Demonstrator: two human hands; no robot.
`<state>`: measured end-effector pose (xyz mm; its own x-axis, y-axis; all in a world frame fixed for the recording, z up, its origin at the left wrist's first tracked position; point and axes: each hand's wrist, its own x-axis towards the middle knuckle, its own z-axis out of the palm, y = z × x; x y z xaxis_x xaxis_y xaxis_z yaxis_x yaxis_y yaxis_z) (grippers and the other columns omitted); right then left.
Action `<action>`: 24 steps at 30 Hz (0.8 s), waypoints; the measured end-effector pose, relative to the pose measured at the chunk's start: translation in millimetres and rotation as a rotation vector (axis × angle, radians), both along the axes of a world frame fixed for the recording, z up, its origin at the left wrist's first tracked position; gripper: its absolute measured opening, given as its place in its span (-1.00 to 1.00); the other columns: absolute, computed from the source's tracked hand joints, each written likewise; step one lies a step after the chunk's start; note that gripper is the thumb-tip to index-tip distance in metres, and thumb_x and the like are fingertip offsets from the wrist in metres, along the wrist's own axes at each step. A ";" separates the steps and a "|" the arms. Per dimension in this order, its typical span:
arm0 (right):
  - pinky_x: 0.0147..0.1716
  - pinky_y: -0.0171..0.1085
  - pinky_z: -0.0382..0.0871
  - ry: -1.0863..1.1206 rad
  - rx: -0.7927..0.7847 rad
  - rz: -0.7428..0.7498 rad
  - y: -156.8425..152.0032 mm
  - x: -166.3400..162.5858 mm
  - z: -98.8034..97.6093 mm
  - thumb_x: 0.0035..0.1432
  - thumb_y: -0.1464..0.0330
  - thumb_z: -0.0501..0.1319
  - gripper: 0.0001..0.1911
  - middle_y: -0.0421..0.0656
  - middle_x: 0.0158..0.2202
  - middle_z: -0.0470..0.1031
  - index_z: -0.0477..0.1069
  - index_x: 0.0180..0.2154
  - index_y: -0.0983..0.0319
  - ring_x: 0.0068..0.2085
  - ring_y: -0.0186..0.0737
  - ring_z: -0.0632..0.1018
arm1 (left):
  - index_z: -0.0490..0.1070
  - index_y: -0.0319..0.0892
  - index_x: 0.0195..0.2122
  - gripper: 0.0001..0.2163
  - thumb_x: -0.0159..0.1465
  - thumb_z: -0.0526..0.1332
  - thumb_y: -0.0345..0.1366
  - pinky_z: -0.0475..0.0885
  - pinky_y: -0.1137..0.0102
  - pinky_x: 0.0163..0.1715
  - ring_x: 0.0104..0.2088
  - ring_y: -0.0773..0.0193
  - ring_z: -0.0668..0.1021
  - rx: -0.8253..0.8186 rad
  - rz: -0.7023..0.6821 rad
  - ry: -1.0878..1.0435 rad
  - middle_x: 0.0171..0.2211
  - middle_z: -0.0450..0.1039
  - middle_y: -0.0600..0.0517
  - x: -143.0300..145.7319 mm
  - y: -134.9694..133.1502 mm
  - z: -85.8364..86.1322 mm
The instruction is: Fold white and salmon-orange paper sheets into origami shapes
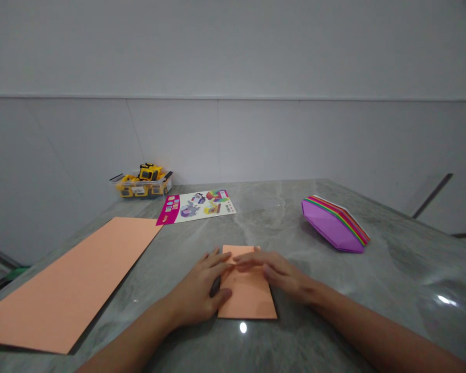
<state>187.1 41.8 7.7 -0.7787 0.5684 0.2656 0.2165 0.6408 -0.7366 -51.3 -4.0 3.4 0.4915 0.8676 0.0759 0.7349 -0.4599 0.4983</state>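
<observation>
A small folded piece of orange paper [248, 298] lies flat on the grey table in front of me. My left hand [202, 287] rests at its left side, with thumb and fingertips on the paper and the fingers apart. From the right, my right hand [281, 272] reaches over the upper part, its fingers stretched out and lying on the paper near the left fingertips. Part of the paper's top is hidden beneath the fingers.
A large orange sheet [77, 274] lies on the left. Behind it are a printed card [196, 205] and a clear plastic box [140, 187] of yellow toy vehicles. A purple folded paper stack [330, 223] with rainbow edges sits on the right of the marbled table [373, 290].
</observation>
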 end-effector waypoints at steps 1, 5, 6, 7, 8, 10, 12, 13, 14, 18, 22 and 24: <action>0.17 0.04 -0.05 -0.015 0.011 -0.060 1.3 -0.9 -1.5 0.26 0.14 -0.05 -0.54 0.00 0.16 0.27 0.27 0.09 0.20 0.17 -0.10 0.29 | 0.23 -0.07 0.15 -0.55 0.22 0.15 -0.22 -0.07 0.04 0.23 0.28 0.08 0.03 -0.005 0.002 0.003 0.26 0.06 -0.04 0.0 0.0 0.6; 0.12 -0.01 0.10 -0.006 0.152 -0.247 3.3 -6.8 -4.3 0.09 0.25 0.19 -0.48 0.07 0.22 0.10 0.24 0.09 0.23 0.21 -0.01 0.20 | 0.25 -0.08 0.14 -0.54 0.20 0.16 -0.22 -0.05 0.04 0.23 0.28 0.07 0.02 -0.012 0.020 -0.006 0.27 0.06 -0.04 -0.3 -0.1 1.6; 0.09 -0.05 0.17 0.024 0.170 -0.284 2.9 -8.2 -3.9 0.10 0.32 0.17 -0.57 0.05 0.16 0.18 0.28 0.04 0.23 0.15 -0.04 0.29 | 0.26 -0.07 0.14 -0.55 0.19 0.17 -0.23 -0.04 0.03 0.23 0.28 0.06 0.03 -0.009 0.020 -0.015 0.26 0.07 -0.04 -0.4 -0.1 1.3; 0.02 -0.10 0.26 0.050 0.174 -0.317 2.3 -9.4 -3.1 0.09 0.40 0.14 -0.63 0.02 0.08 0.27 0.31 -0.01 0.23 0.05 -0.10 0.38 | 0.27 -0.07 0.13 -0.55 0.19 0.18 -0.23 -0.04 0.03 0.22 0.27 0.06 0.05 -0.004 0.017 -0.024 0.26 0.08 -0.04 -0.5 -0.1 1.0; -0.04 -0.15 0.31 0.064 0.169 -0.343 1.6 -10.2 -2.4 0.08 0.47 0.11 -0.64 -0.02 0.00 0.33 0.33 -0.04 0.22 -0.04 -0.16 0.45 | 0.27 -0.06 0.12 -0.55 0.19 0.18 -0.23 -0.04 0.03 0.23 0.27 0.06 0.06 0.002 0.015 -0.029 0.26 0.09 -0.04 -0.5 0.0 0.6; -0.06 -0.19 0.33 0.055 0.161 -0.333 0.1 -10.8 -1.6 0.04 0.57 0.04 -0.62 -0.08 -0.06 0.36 0.37 -0.10 0.19 -0.08 -0.21 0.46 | 0.28 -0.07 0.12 -0.56 0.19 0.18 -0.23 -0.03 0.04 0.23 0.27 0.06 0.07 0.007 0.016 -0.027 0.25 0.09 -0.04 -0.5 0.1 -0.1; 0.06 -0.14 0.23 0.025 0.172 -0.255 -1.1 -10.5 -2.7 0.00 0.59 0.03 -0.59 -0.08 0.02 0.33 0.39 -0.12 0.20 0.09 -0.17 0.34 | 0.27 -0.09 0.13 -0.55 0.19 0.17 -0.23 -0.02 0.05 0.22 0.27 0.06 0.07 0.004 0.018 -0.016 0.25 0.09 -0.05 -0.4 0.0 -0.4; 0.13 -0.10 0.15 0.006 0.177 -0.216 -1.5 -10.1 -3.8 0.00 0.59 0.03 -0.57 -0.07 0.09 0.28 0.37 -0.08 0.20 0.19 -0.15 0.23 | 0.27 -0.09 0.13 -0.55 0.19 0.17 -0.23 -0.02 0.05 0.22 0.27 0.07 0.07 0.003 0.020 -0.013 0.25 0.09 -0.05 -0.4 -0.1 -0.5; 0.17 -0.07 0.07 -0.014 0.177 -0.186 -1.8 -9.8 -5.0 0.00 0.57 0.04 -0.53 -0.05 0.16 0.21 0.33 -0.02 0.22 0.25 -0.13 0.12 | 0.27 -0.09 0.13 -0.55 0.19 0.17 -0.23 -0.02 0.05 0.22 0.27 0.07 0.07 0.003 0.022 -0.014 0.25 0.09 -0.05 -0.4 -0.3 -0.4; 0.17 0.02 0.02 -0.067 0.153 -0.191 -1.4 -7.9 -7.2 0.03 0.48 0.09 -0.38 0.05 0.30 -0.09 0.11 0.17 0.23 0.28 -0.07 0.06 | 0.28 -0.07 0.12 -0.55 0.18 0.19 -0.24 -0.02 0.03 0.22 0.27 0.05 0.07 -0.001 0.021 -0.030 0.26 0.08 -0.06 0.1 -0.8 0.4; 0.17 0.07 -0.04 -0.127 0.148 -0.140 0.2 -3.5 -2.3 0.07 0.36 0.16 -0.54 0.02 0.26 0.05 0.28 0.06 0.19 0.26 -0.03 0.10 | 0.29 0.00 0.10 -0.59 0.20 0.15 -0.21 -0.12 -0.15 0.17 0.26 -0.03 0.06 0.013 0.063 -0.001 0.24 0.13 -0.04 1.9 0.2 0.9; 0.18 0.15 -0.18 -0.206 0.135 -0.099 0.4 -1.4 1.2 0.09 0.28 0.19 -0.60 0.00 0.25 0.08 0.35 0.00 0.16 0.27 0.02 0.07 | 0.30 0.03 0.09 -0.62 0.23 0.11 -0.19 -0.22 -0.31 0.09 0.26 -0.12 0.05 0.036 0.150 0.047 0.22 0.16 -0.02 2.2 1.6 0.7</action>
<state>185.7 42.2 8.9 -0.7666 0.6147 0.1855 0.4197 0.6984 -0.5797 -49.1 -2.4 4.0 0.3604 0.9286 0.0881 0.8186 -0.3601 0.4475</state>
